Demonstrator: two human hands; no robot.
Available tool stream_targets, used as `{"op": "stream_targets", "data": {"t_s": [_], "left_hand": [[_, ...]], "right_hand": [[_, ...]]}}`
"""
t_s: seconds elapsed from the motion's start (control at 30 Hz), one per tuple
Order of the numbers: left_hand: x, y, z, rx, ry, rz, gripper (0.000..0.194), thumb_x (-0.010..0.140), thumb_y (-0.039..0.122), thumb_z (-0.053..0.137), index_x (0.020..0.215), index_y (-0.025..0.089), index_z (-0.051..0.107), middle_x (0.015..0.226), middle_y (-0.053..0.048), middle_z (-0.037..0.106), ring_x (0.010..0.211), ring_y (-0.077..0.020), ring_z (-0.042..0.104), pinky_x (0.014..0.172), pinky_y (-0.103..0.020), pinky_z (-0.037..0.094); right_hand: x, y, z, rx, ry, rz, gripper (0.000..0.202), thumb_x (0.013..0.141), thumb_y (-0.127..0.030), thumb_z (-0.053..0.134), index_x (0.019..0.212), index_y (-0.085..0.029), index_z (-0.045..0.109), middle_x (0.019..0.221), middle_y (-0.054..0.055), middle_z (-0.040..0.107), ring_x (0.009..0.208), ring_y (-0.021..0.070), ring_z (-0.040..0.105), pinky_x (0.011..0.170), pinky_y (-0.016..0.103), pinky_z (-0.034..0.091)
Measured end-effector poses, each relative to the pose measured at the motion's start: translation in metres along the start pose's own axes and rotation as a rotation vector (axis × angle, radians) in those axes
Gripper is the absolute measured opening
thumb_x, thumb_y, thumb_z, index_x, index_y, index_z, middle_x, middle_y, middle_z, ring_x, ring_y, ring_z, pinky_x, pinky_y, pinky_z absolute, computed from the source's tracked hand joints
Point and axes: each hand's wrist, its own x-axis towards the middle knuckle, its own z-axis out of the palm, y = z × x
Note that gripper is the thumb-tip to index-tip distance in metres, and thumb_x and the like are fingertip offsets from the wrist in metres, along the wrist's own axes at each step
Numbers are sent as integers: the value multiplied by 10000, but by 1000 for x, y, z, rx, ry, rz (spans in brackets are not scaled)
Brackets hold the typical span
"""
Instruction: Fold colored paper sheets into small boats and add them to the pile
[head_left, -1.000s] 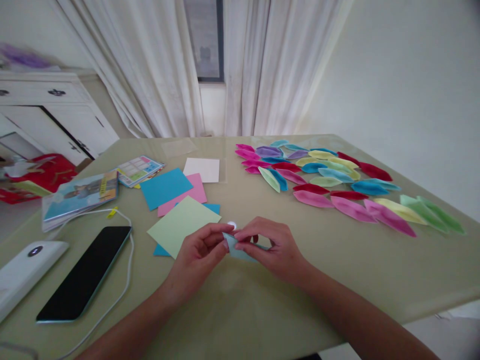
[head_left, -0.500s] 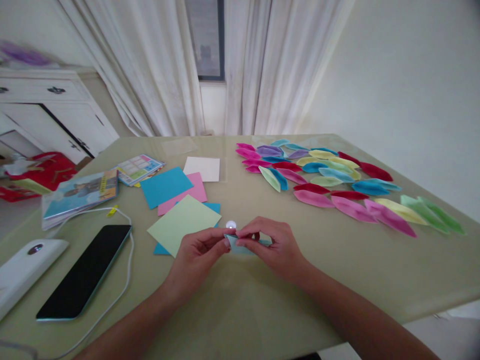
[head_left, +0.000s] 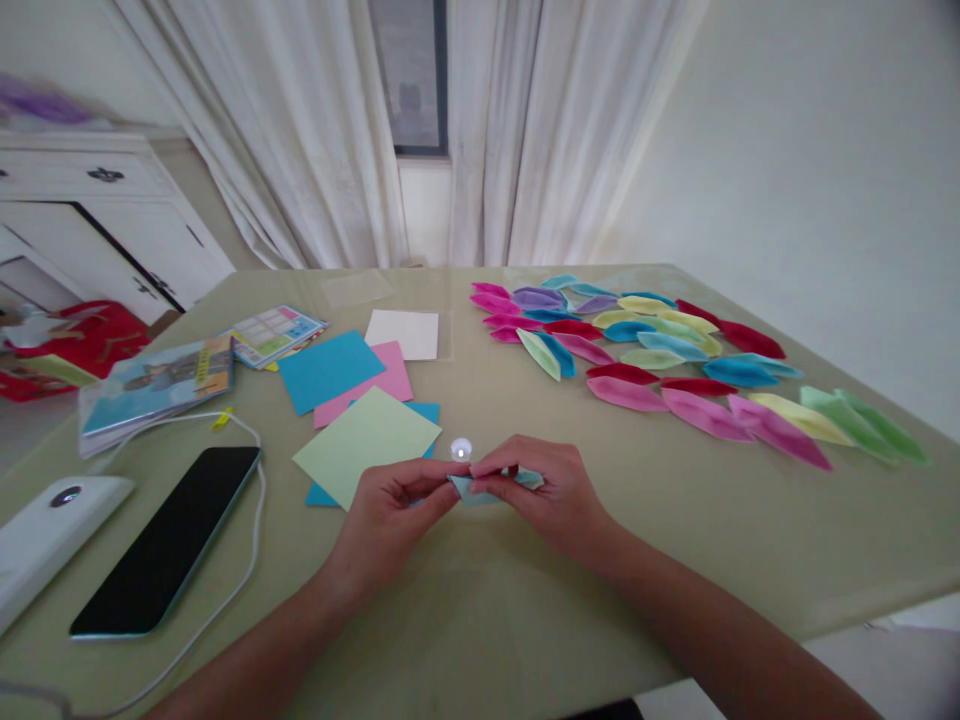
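In the head view, a small light-blue folded paper piece (head_left: 480, 487) sits pinched between both hands just above the tabletop (head_left: 525, 600), near the middle of its near half. It looks narrow and pointed at its left end, with a pale flap showing at its right end; most of it is hidden by fingers.

Just beyond the paper lies a small white round object (head_left: 461, 449). Toward the left, a fan of flat paper sheets rests on the tabletop: a light-green sheet (head_left: 366, 438) on top, a pink sheet (head_left: 375, 385), a blue sheet (head_left: 328, 370) and a white sheet (head_left: 403, 334) farther back. Near the left edge lie a black phone (head_left: 169, 540) with a white cable (head_left: 251, 520) curving beside it, a white device (head_left: 52, 535), and a stack of booklets (head_left: 154, 385). Along the far right part of the tabletop spreads a crowd of finished folded paper boats (head_left: 660, 365) in pink, red, blue, yellow, green and purple, well apart from the hands. Nothing stands between the hands and the sheets.

The left hand (head_left: 390, 510) comes in from the lower left, thumb and forefinger closed on the left tip of the paper. The right hand (head_left: 547, 490) reaches in from the lower right, its fingers curled over and gripping the paper's right part. Both forearms stretch across the near edge.
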Motion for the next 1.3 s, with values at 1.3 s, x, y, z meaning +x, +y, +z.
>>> {"op": "stream_targets", "data": {"t_s": [1.3], "left_hand": [[-1,3,-1,178,-3,103,244,936,325,744,1140,240,846,1102,-64,845,983,-231,816,884,-293,653]], "right_hand": [[6,8,-6,65,-103,-20,112,1007,-241,722,1024,-235,832,933,52,781,843,155,747,784,263,597]]}}
